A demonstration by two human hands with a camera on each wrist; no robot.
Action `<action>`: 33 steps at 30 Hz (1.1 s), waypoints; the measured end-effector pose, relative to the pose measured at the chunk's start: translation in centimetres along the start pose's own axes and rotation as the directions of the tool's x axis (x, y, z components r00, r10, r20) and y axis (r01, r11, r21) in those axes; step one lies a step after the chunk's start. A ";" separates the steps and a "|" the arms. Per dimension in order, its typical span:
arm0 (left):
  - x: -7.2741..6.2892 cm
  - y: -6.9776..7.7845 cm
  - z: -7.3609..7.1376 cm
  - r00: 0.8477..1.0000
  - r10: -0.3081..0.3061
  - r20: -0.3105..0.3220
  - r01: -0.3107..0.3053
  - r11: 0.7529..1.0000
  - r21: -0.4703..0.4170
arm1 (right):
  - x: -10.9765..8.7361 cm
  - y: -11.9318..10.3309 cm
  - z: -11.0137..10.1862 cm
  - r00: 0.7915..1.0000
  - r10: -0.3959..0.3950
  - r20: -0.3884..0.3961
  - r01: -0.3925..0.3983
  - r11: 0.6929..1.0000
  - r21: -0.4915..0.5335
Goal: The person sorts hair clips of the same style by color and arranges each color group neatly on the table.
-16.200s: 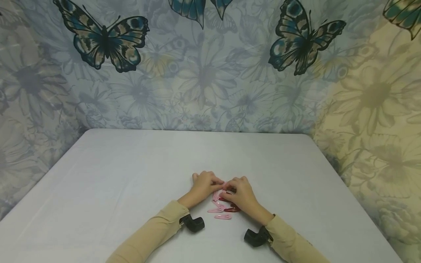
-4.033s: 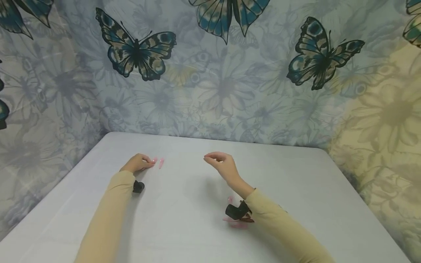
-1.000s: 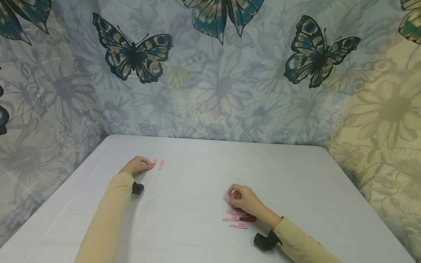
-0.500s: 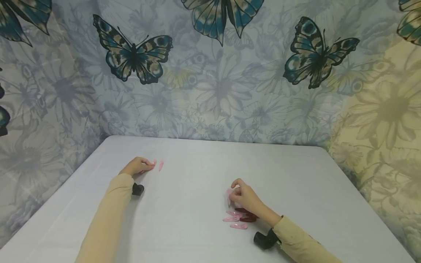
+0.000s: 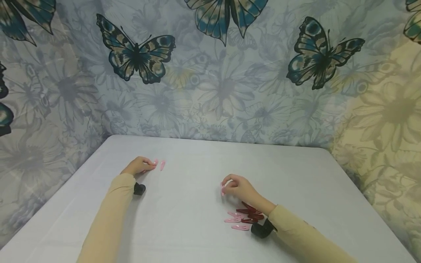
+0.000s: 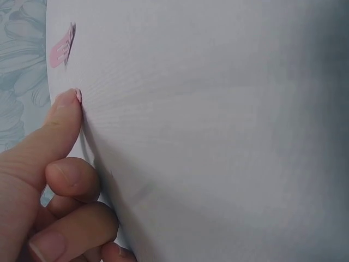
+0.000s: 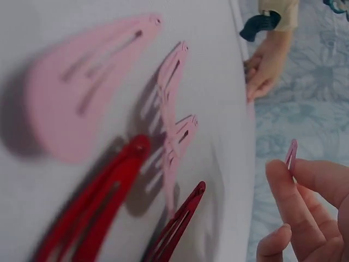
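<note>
My left hand (image 5: 138, 166) is at the table's far left, its thumb and fingertips on a pink snap hair clip (image 5: 156, 162). In the left wrist view the thumb covers most of that clip. A second pink hair clip (image 5: 162, 165) lies just to its right. My right hand (image 5: 241, 188) is raised a little above the table, pinching another pink hair clip (image 7: 293, 155) between thumb and forefinger. Below it lies a loose group of pink hair clips (image 5: 232, 220) and dark red hair clips (image 5: 251, 216), partly overlapping. The right sleeve and wrist camera border the group.
A white-covered table (image 5: 184, 204) spans the lower view. Behind it hangs a patterned cloth backdrop (image 5: 210, 91) with butterflies and flowers. A black wrist camera sits on each forearm, the right one (image 5: 261, 229) close beside the red clips.
Earlier both hands were at the clip group; later the left went to the far left, where two pink clips lie. Just now my right hand lifted a pink clip and moved left.
</note>
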State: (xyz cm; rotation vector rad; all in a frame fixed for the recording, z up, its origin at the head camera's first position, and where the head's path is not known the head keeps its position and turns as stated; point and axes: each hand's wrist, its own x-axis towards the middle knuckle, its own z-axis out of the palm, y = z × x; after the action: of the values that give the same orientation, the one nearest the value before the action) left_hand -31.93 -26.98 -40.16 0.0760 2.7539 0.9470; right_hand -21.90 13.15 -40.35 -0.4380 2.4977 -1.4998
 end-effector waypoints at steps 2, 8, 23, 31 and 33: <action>-0.1 0.1 0.0 1.000 -0.002 0.002 0.002 1.000 -0.011 | 0.6 -0.3 0.3 1.000 0.023 0.008 -0.023 1.000 0.021; -0.3 0.2 0.0 1.000 -0.014 0.013 0.015 0.999 -0.051 | 2.3 -1.3 1.0 0.999 0.028 0.018 -0.028 1.000 0.003; -0.4 0.1 -0.1 1.000 -0.015 0.018 0.016 0.999 -0.042 | 6.0 -3.2 2.1 0.998 0.044 -0.040 -0.044 0.999 0.024; -0.7 0.3 -0.1 1.000 0.003 0.004 -0.003 0.999 -0.044 | 7.7 -3.7 3.7 0.999 0.014 -0.049 -0.008 0.991 0.134; -0.6 0.2 0.1 1.000 -0.004 0.006 0.005 0.999 -0.047 | 8.1 -3.9 4.3 0.999 0.009 -0.047 -0.002 0.988 0.154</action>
State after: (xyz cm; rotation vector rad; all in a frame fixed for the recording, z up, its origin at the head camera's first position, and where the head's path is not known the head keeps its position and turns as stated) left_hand -31.38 -26.86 -39.99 0.0644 2.7240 1.0081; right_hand -27.55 5.03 -39.09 -0.3737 2.3922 -1.7052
